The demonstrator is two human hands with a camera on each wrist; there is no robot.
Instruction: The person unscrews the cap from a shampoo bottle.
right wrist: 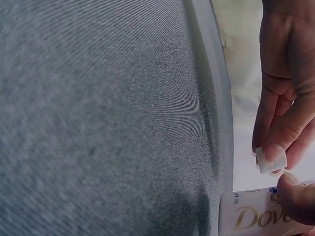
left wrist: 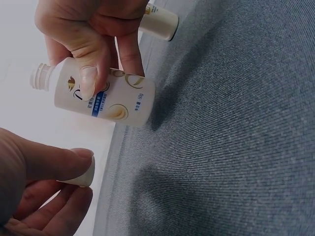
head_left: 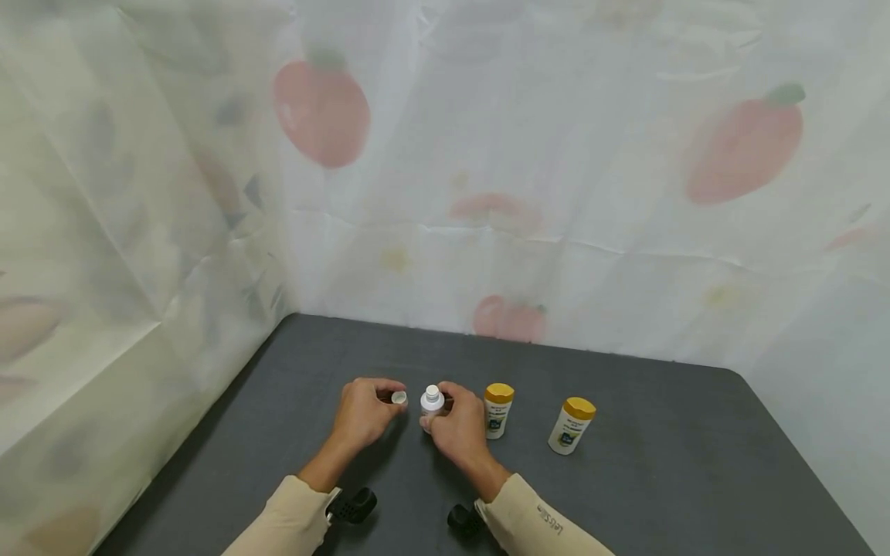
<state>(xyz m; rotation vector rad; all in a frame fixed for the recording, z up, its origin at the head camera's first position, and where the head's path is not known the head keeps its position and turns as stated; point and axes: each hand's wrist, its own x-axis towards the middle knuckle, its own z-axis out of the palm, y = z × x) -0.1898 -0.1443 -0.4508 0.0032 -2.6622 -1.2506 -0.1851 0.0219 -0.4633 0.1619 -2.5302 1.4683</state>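
Note:
A small white Dove bottle [head_left: 432, 403] has its threaded neck bare. My right hand [head_left: 460, 427] grips it round the body, thumb across the printed label, as the left wrist view shows. Just to the left, my left hand [head_left: 366, 408] pinches a white bottle cap [head_left: 399, 398] between thumb and fingertips, apart from the bottle. The cap [left wrist: 84, 174] also appears in the left wrist view, below the bottle [left wrist: 106, 93]. In the right wrist view the cap [right wrist: 270, 161] is close to the bottle [right wrist: 251, 212], whose far end is cut off by the frame.
Right of my right hand stands a white bottle with a yellow lid [head_left: 497, 411]. Farther right is another yellow-lidded bottle [head_left: 572, 425], seeming to lean in this view. Both are on the dark grey table [head_left: 667, 463]. A white fruit-print curtain [head_left: 591, 154] hangs behind and at the left.

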